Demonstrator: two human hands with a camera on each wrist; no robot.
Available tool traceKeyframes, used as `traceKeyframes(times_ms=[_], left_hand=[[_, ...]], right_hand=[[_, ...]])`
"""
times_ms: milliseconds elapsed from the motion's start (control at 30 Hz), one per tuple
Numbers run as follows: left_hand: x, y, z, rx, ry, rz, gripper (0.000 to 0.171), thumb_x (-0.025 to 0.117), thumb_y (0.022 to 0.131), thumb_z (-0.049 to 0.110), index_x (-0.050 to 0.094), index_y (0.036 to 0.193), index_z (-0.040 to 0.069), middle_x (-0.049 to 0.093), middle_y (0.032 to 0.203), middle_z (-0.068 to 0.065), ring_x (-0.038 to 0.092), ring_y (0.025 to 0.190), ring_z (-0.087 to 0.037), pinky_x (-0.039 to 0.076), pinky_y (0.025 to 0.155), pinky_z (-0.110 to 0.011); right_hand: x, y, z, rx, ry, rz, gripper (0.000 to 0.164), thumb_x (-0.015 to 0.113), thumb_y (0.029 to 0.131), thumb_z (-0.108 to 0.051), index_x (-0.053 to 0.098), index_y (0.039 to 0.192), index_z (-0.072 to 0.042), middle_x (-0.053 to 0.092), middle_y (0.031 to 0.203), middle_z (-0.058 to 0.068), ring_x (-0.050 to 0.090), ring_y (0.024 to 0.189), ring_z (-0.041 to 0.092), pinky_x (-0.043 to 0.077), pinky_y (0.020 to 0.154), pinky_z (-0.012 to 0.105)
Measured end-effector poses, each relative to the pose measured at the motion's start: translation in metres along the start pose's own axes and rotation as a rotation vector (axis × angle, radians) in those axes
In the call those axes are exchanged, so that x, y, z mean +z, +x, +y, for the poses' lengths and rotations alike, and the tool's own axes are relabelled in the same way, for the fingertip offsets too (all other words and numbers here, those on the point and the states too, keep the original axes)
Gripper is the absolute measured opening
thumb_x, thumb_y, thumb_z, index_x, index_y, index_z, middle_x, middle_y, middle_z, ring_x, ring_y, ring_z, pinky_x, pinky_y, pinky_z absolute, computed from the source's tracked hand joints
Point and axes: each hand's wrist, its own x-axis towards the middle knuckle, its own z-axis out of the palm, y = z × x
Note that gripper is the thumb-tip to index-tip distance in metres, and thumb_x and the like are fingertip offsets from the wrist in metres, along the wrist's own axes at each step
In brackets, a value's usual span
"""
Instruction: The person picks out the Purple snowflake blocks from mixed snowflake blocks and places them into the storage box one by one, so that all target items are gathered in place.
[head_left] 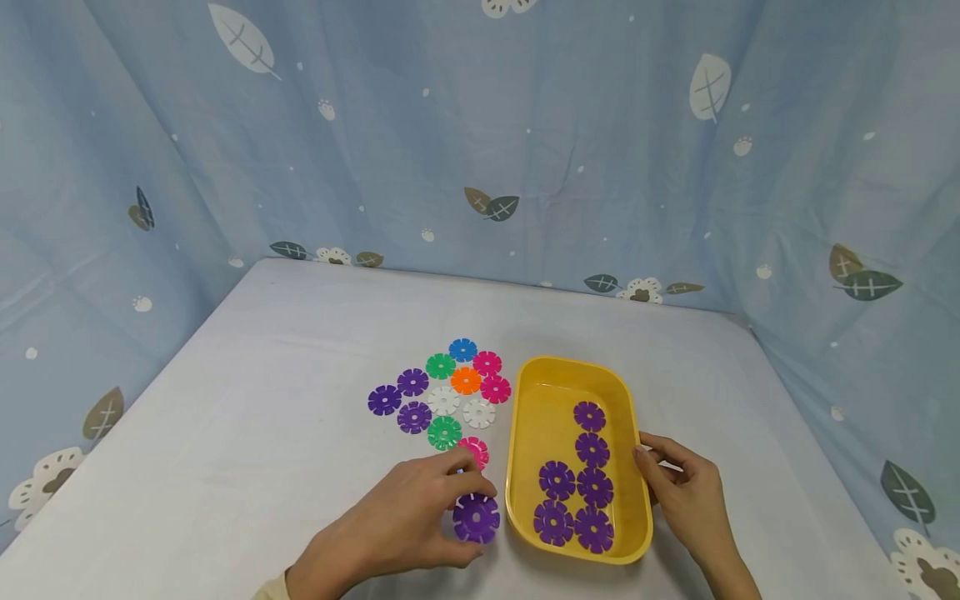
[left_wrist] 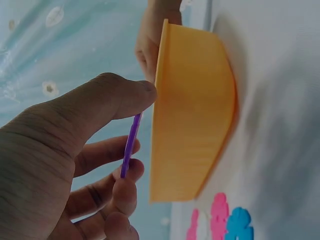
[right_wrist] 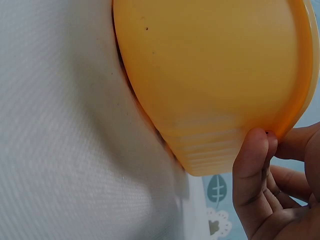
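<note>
My left hand (head_left: 408, 517) pinches a purple notched plastic disc (head_left: 476, 518) between thumb and fingers, just left of a yellow tray (head_left: 536, 433). In the left wrist view the purple disc (left_wrist: 131, 145) shows edge-on in the grip. My right hand (head_left: 686, 492) holds the tray's right rim, and in the right wrist view its fingertips (right_wrist: 250, 150) press the outer wall. Inside the tray lie several purple discs (head_left: 592, 450), towards its right and near end. Left of the tray, loose discs lie on the table, among them purple (head_left: 414, 417), white (head_left: 444, 401) and orange (head_left: 466, 381) ones.
Green (head_left: 445, 432), pink (head_left: 495, 388) and blue (head_left: 462, 350) discs lie in the same loose group. A white cloth covers the table (head_left: 300, 375). Behind and at the sides hangs a blue curtain (head_left: 420, 142) with leaf prints.
</note>
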Motion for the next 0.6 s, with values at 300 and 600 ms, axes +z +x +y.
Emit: traceKeyframes(times_ms=[300,600], left_hand=[[-0.001,0.011,0.005,0.016,0.0,-0.004,0.04,0.085,0.075,0.036,0.073,0.112,0.027,0.056,0.102,0.014,0.052,0.083,0.002,0.048,0.072,-0.014],[-0.001,0.02,0.009,0.067,0.014,0.005,0.042,0.085,0.075,0.036,0.074,0.113,0.023,0.056,0.101,0.014,0.05,0.08,0.001,0.046,0.069,-0.012]], right_hand=[[0.0,0.001,0.001,0.002,0.001,-0.005,0.031,0.064,0.099,-0.016,0.066,0.124,0.002,0.064,0.09,0.015,0.065,0.055,0.02,0.054,0.049,0.032],[-0.001,0.001,0.003,-0.002,0.008,-0.016,0.031,0.064,0.099,-0.017,0.066,0.125,0.002,0.064,0.09,0.014,0.064,0.055,0.02,0.055,0.049,0.032]])
